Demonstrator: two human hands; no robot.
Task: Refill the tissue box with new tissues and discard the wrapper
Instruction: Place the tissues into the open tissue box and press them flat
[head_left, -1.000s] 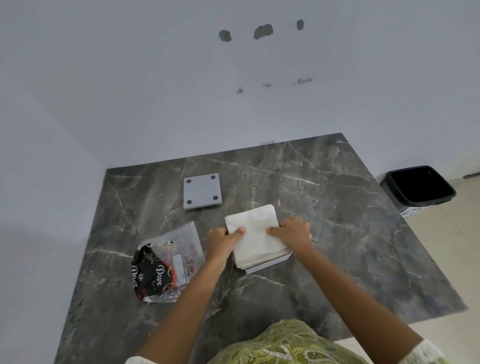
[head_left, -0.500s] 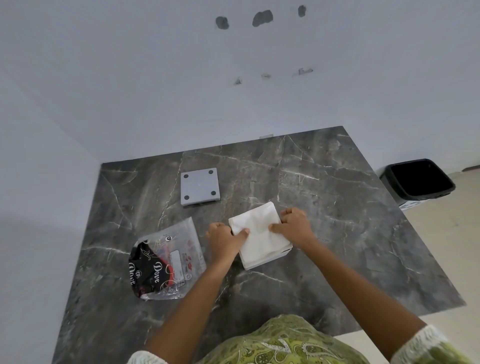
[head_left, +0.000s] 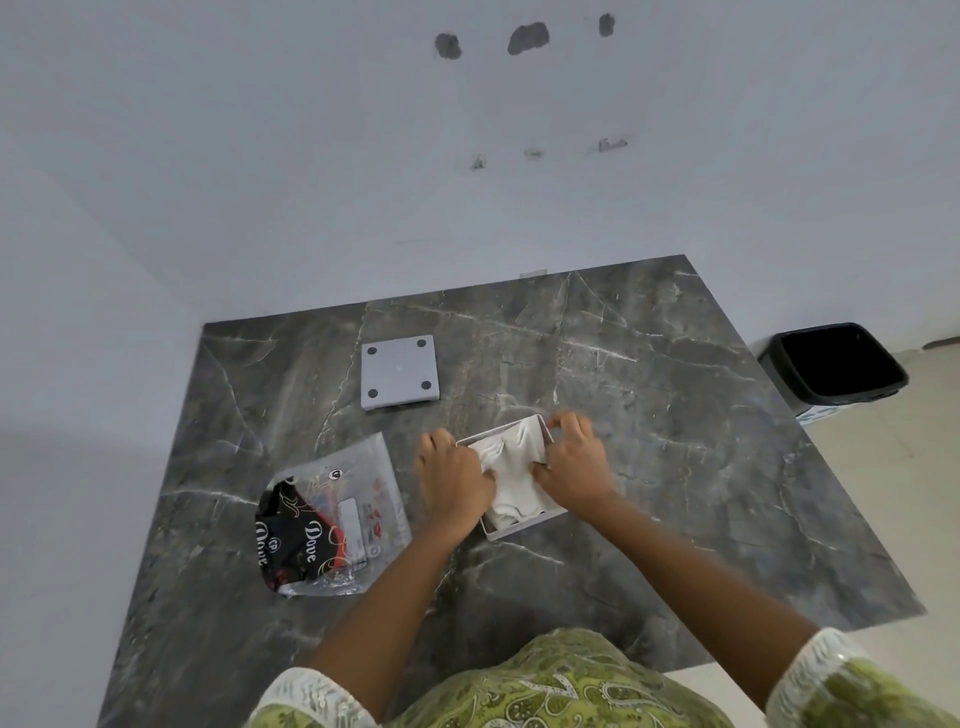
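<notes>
A square white tissue box (head_left: 519, 529) stands open on the dark marble table (head_left: 675, 415). A stack of white tissues (head_left: 511, 467) lies inside it, creased in the middle. My left hand (head_left: 452, 480) presses down on the tissues at the box's left side. My right hand (head_left: 574, 465) presses on them at the right side, with fingertips at the far right corner of the box. The empty plastic wrapper (head_left: 332, 519), clear with a black and red print, lies flat on the table to the left of my left hand.
The grey square box lid (head_left: 399, 371), with dark pads at its corners, lies behind the box toward the wall. A black waste bin (head_left: 836, 364) stands on the floor beyond the table's right edge. White walls close the back and left sides.
The tissue stack, which lay flat on top of the box, has sunk into the box and creased. Both hands have pushed down and shifted slightly forward.
</notes>
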